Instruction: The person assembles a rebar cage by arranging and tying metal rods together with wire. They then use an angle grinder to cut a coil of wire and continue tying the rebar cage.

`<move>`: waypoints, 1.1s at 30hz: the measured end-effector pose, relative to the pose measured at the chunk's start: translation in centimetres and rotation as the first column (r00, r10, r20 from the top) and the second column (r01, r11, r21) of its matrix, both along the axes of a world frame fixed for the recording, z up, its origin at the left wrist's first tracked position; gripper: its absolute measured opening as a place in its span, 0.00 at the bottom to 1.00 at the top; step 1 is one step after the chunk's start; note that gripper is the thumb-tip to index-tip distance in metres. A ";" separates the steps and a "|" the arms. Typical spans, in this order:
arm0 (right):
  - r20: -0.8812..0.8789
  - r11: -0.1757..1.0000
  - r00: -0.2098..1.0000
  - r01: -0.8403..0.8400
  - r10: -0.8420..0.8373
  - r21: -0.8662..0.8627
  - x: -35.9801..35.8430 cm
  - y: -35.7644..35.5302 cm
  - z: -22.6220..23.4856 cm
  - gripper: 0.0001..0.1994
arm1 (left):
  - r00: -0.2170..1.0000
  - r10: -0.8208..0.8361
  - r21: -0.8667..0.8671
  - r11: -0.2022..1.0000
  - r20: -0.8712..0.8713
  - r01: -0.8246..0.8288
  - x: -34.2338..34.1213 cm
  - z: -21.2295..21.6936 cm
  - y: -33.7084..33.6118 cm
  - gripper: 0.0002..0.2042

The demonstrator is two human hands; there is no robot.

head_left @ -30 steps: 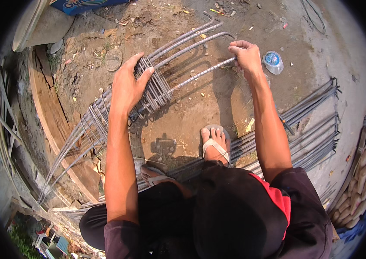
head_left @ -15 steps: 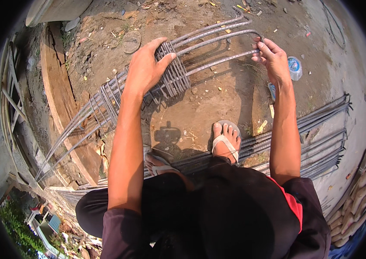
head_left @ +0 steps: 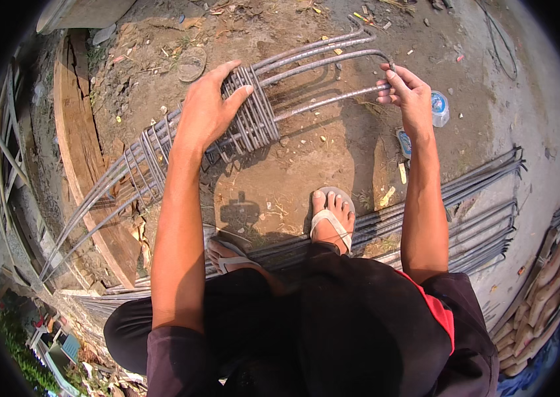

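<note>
The work area was open ground of packed dirt [head_left: 306, 172], littered with small scraps and dry leaves, giving way to a paler concrete strip [head_left: 531, 132] on the right. A rebar cage [head_left: 253, 119] lay on the dirt, running from the lower left up toward the top centre, its long bars ending in hooked bends. The left hand [head_left: 210, 109] rested flat on the cage with fingers spread over a cluster of closely stacked ties [head_left: 257, 129]; it pressed rather than gripped. The right hand [head_left: 407, 92] was closed narrowly around the end of one long bar [head_left: 333, 99], fingers curled about it. A weathered wooden plank [head_left: 78, 152] lay under the cage at the left. A bundle of straight bars [head_left: 485, 198] lay on the ground beneath the person's sandalled feet [head_left: 331, 218]. A small tape roll [head_left: 439, 108] sat just beside the right hand. Stacked sacks [head_left: 544, 291] stood at the lower right edge.
</note>
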State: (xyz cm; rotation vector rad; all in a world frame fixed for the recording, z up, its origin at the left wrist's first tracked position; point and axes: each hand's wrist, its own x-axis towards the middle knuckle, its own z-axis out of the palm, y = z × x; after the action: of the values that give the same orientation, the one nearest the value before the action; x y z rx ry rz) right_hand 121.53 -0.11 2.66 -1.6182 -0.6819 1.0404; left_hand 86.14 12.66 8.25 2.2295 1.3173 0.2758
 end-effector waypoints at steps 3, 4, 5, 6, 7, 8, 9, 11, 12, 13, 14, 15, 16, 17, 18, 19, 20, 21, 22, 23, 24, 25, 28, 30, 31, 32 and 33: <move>0.090 0.997 0.996 0.034 -0.027 -0.073 0.0 0.7 0.0 0.15 | 1.000 0.020 0.012 1.000 0.010 -0.020 0.1 0.5 0.2 0.27; 0.131 0.992 0.991 0.044 -0.028 -0.118 -0.2 1.1 0.0 0.15 | 1.000 0.022 0.041 0.999 0.009 -0.022 -0.1 0.8 0.3 0.27; 0.172 0.985 0.985 0.054 -0.025 -0.162 -0.4 1.4 -0.1 0.16 | 0.999 0.049 -0.005 0.999 0.002 -0.049 -0.5 1.3 0.6 0.28; 0.169 0.982 0.985 0.067 -0.037 -0.178 -0.4 1.5 -0.3 0.16 | 0.999 0.054 -0.009 0.998 0.002 -0.054 -0.9 1.6 1.0 0.28; 0.161 0.979 0.986 0.071 -0.040 -0.190 -0.7 1.9 -0.5 0.16 | 0.998 0.069 -0.007 0.998 -0.002 -0.069 -1.7 2.0 1.5 0.28; 0.149 0.977 0.988 0.066 -0.036 -0.201 -1.1 2.4 -0.9 0.16 | 0.996 0.091 -0.004 0.996 -0.010 -0.091 -2.7 2.2 2.0 0.28; 0.154 0.975 0.987 0.072 -0.040 -0.211 -1.2 2.5 -0.9 0.16 | 0.998 0.060 0.022 0.998 0.002 -0.060 -3.8 2.2 2.9 0.28; 0.146 0.972 0.989 0.046 -0.012 -0.230 -0.6 2.6 -1.7 0.15 | 0.996 -0.049 0.094 0.994 -0.078 0.057 -5.1 3.5 5.2 0.25; 0.150 0.970 0.989 0.039 -0.002 -0.241 0.5 2.4 -2.1 0.15 | 0.986 -0.111 0.119 0.985 -0.127 0.126 -5.7 4.7 6.4 0.23; 0.146 0.965 0.989 0.031 0.008 -0.262 0.9 2.4 -2.0 0.15 | 0.978 -0.129 0.076 0.987 -0.163 0.143 -6.4 6.5 7.4 0.21; 0.151 0.959 0.988 0.029 0.015 -0.283 1.3 2.2 -1.9 0.15 | 0.970 -0.152 0.032 0.987 -0.188 0.160 -6.8 8.3 8.4 0.19; 0.163 0.959 0.986 0.029 0.018 -0.283 1.3 2.2 -2.0 0.16 | 0.963 -0.175 -0.010 0.984 -0.203 0.176 -7.8 9.4 9.2 0.17; 0.170 0.960 0.985 0.021 0.028 -0.279 1.0 2.5 -2.1 0.16 | 0.925 -0.225 0.046 0.967 -0.306 0.250 -10.9 9.4 9.6 0.16; 0.154 0.963 0.987 -0.002 0.045 -0.268 1.1 2.8 -2.5 0.16 | 0.874 -0.269 0.090 0.939 -0.405 0.331 -14.8 8.9 9.8 0.15; 0.138 0.966 0.989 -0.023 0.060 -0.258 1.4 2.9 -3.1 0.16 | 0.809 -0.306 0.119 0.902 -0.503 0.415 -17.7 9.0 9.5 0.15; 0.143 0.966 0.988 -0.014 0.052 -0.258 2.0 2.7 -3.4 0.16 | 0.862 -0.102 -0.088 0.994 -0.496 0.067 -17.7 9.5 8.9 0.19; 0.127 0.969 0.991 -0.018 0.051 -0.247 2.2 2.7 -3.7 0.17 | 0.849 -0.086 -0.083 0.995 -0.521 0.050 -19.6 10.7 8.2 0.18; 0.125 0.969 0.991 -0.021 0.053 -0.244 2.9 2.6 -4.1 0.17 | 0.840 -0.078 -0.084 0.996 -0.538 0.038 -21.6 10.7 7.4 0.17; 0.117 0.969 0.991 -0.029 0.059 -0.245 3.3 2.5 -4.6 0.17 | 0.827 -0.069 -0.090 0.996 -0.558 0.022 -23.8 10.6 6.3 0.16; 0.115 0.966 0.991 -0.039 0.070 -0.254 3.6 2.4 -4.8 0.17 | 0.860 0.014 -0.080 0.995 -0.509 -0.064 -26.5 10.1 5.2 0.14; 0.118 0.964 0.990 -0.044 0.077 -0.263 3.8 2.4 -4.9 0.17 | 0.861 0.096 -0.095 0.982 -0.499 -0.164 -28.6 9.5 4.0 0.14; 0.116 0.962 0.990 -0.051 0.085 -0.269 4.0 2.3 -4.6 0.17 | 0.861 0.169 -0.144 0.953 -0.479 -0.267 -31.1 8.5 2.9 0.14; 0.096 0.965 0.991 -0.064 0.092 -0.256 3.0 2.7 -4.4 0.17 | 0.787 0.238 -0.208 0.884 -0.569 -0.418 -37.3 6.8 -0.5 0.13; 0.087 0.978 0.994 -0.043 0.062 -0.204 1.6 2.7 -3.9 0.17 | 0.760 0.279 -0.273 0.815 -0.588 -0.510 -39.7 6.0 -2.3 0.12; 0.058 0.980 0.997 -0.033 0.045 -0.198 1.3 2.7 -3.9 0.18 | 0.758 0.331 -0.325 0.755 -0.561 -0.570 -40.5 5.7 -3.0 0.12; 0.052 0.982 0.999 -0.004 0.014 -0.188 1.8 2.6 -4.4 0.19 | 0.753 0.382 -0.378 0.689 -0.537 -0.619 -40.8 5.3 -3.4 0.12; 0.043 0.984 0.999 0.027 -0.020 -0.178 2.5 2.4 -5.1 0.19 | 0.777 0.412 -0.372 0.707 -0.475 -0.602 -41.0 5.0 -3.7 0.12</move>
State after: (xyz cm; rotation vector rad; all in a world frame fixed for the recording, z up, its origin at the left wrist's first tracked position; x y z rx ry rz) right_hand 123.98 2.29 -2.41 -1.8025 -0.6089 1.0792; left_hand 45.15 8.97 13.22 1.4593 1.9470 -0.2879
